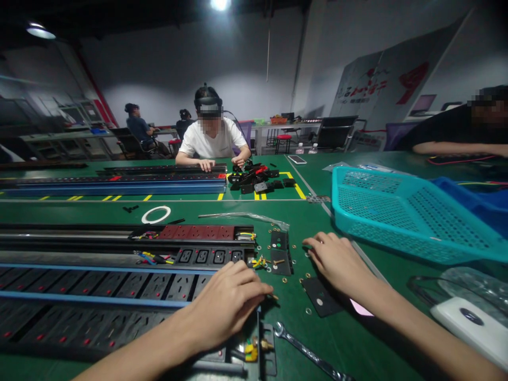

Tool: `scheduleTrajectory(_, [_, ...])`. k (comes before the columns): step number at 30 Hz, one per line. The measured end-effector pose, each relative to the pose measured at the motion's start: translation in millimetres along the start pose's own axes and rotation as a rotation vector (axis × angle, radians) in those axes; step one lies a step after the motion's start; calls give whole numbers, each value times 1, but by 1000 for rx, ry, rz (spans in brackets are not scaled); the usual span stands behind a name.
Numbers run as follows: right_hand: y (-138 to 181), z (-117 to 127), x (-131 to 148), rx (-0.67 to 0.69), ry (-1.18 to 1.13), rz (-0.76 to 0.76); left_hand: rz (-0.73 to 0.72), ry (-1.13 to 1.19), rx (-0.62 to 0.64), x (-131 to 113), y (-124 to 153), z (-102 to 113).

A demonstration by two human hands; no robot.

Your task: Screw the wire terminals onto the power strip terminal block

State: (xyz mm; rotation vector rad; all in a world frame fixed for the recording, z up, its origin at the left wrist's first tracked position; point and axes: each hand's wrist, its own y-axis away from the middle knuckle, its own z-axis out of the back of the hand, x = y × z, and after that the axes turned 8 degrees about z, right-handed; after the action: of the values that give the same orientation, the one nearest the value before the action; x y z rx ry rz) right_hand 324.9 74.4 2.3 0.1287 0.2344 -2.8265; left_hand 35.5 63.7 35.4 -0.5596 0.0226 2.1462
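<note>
My left hand (234, 299) is over the ends of the power strips, fingers pinched on a small brass screw (274, 297). My right hand (337, 262) reaches low over the green table, fingers stretched out and a little apart, fingertips beside a few small washers (294, 246). Between the hands lie black end plates (281, 263), with a brass screw resting on one. Another black plate (320, 297) is partly under my right wrist. Black socket strips (146, 286) lie side by side at left; a dark red one (198, 232) is farther back. Wires poke out of their ends.
A combination wrench (305, 350) lies at the front. Turquoise basket (397, 211) and a white device with a cable (472, 323) are at right. Across the table a person in a white shirt (214, 140) handles parts beside a black pile (254, 179). Another person leans at right.
</note>
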Motion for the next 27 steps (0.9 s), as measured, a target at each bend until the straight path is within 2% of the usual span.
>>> scheduleTrajectory(13, [-3,4,6,54,-5,27,-21,-20,-38,2,0,-2])
scheduleTrajectory(19, [-3,10,7,38,-120,14,0,-4,-4,1,0,-1])
scheduleTrajectory(21, [-2,16,12,33,-194,29,2,-1,-5,0,0,-1])
scheduleTrajectory(24, [2,28,26,58,-423,103,-2,12,-11,0,0,-1])
scheduleTrajectory(27, [8,35,44,139,-984,125,-7,38,7,1,0,-1])
